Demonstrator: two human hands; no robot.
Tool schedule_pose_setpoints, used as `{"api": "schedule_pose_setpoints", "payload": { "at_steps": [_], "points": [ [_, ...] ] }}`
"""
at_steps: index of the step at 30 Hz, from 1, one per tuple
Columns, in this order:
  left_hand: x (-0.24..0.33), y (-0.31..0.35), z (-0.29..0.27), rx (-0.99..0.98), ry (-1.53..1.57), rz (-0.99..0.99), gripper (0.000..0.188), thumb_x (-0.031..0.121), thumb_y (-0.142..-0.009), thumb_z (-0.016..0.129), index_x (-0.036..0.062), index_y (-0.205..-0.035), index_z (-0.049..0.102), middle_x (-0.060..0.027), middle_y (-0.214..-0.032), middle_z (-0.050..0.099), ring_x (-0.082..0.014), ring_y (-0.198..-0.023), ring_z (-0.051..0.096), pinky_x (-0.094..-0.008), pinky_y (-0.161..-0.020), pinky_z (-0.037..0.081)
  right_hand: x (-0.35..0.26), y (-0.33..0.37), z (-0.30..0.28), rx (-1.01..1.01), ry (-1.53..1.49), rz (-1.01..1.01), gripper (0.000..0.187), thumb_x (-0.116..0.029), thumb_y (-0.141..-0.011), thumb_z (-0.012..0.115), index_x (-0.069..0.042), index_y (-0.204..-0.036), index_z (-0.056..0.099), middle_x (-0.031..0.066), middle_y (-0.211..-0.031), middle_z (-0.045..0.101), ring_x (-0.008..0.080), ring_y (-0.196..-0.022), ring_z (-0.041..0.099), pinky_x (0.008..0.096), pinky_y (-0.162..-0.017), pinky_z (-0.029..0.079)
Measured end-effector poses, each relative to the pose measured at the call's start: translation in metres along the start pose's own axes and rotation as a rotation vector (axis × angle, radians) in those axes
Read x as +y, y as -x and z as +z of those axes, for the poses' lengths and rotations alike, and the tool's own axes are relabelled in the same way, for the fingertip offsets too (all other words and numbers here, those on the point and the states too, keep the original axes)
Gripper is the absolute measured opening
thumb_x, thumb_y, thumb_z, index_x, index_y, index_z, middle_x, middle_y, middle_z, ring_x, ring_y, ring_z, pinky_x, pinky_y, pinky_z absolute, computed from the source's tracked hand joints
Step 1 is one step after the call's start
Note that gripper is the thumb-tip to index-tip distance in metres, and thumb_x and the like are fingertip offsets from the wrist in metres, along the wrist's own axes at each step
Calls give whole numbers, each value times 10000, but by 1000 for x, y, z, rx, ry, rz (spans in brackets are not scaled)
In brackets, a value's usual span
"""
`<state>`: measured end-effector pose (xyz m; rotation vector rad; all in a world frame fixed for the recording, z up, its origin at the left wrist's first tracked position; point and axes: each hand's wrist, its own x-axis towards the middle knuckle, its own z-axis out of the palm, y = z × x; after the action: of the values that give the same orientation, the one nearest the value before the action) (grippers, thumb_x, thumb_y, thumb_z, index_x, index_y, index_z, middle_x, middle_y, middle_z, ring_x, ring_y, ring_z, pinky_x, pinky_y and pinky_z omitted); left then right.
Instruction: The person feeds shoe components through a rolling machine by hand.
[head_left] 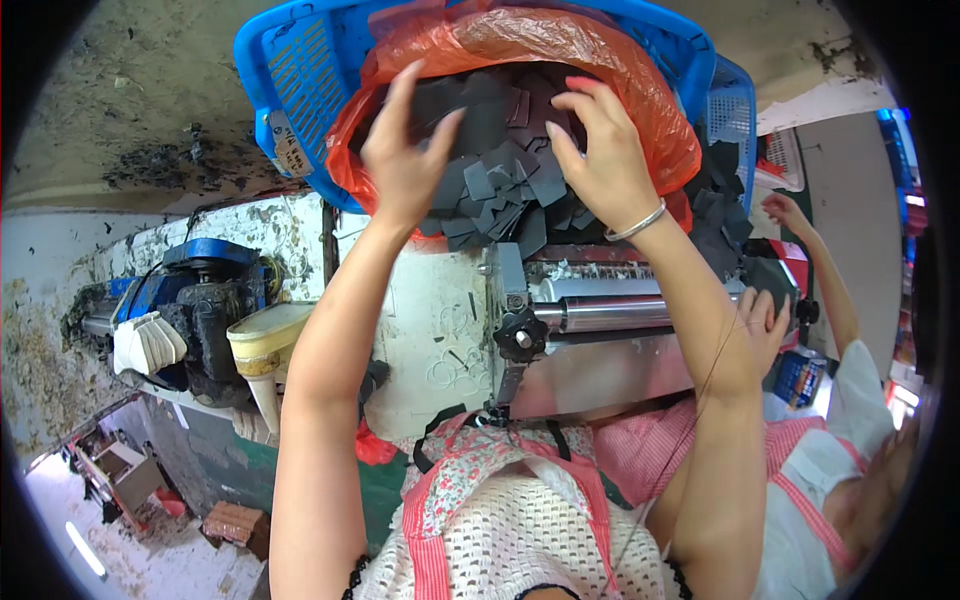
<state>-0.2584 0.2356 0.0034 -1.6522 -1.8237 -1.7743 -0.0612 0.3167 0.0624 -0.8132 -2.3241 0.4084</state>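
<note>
Both my hands reach over a blue plastic basket (290, 70) lined with an orange-red plastic bag (500, 38). Dark grey and brownish flat cut pieces (505, 190) lie heaped inside the bag. My left hand (408, 150), slightly smeared by motion, is over the left side of the heap with thumb and fingers apart. Right beside it is a blurred dark piece (468, 112); whether the hand touches it cannot be made out. My right hand (608, 150), with a silver bangle at the wrist, hovers over the right side, fingers spread and slightly curled, nothing seen between them.
Below the basket stands a machine with a shiny metal roller (610, 313) and a black knob (522, 336). A blue motor (208, 255) and a cream trough (268, 325) are at left. On the right, a co-worker's hand (765, 325) holds dark pieces beside another blue basket (730, 100).
</note>
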Motion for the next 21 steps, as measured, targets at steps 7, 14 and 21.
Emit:
{"api": "schedule_pose_setpoints", "payload": {
  "at_steps": [7,14,21],
  "points": [
    [-43,-22,81,-85,-523,-36,651,301,-772,742,124,-1333,463,-334,-1306,358,-473,-1208,376,-541,-999,329,-8,-14,-15,-80,97,-120,298,-121,-787,673,32,-1022,572,211,-1158,537,374,-1085,528,409,-933,446],
    [-24,6,47,-240,-410,192,574,80,-769,629,44,-1311,443,-231,-1347,379,-415,-1253,360,-512,-1035,306,52,36,34,-407,865,-203,692,-149,-755,667,-394,-1362,443,110,-1562,107,484,-1324,272,650,-969,342],
    [-4,49,26,-379,-119,172,614,65,-740,690,37,-1300,442,-227,-1394,356,-422,-1272,369,-485,-1045,339,56,-14,47,-133,834,-437,287,-233,-793,541,-239,-1076,587,47,-1417,415,270,-1196,441,477,-913,382]
  ]
}}
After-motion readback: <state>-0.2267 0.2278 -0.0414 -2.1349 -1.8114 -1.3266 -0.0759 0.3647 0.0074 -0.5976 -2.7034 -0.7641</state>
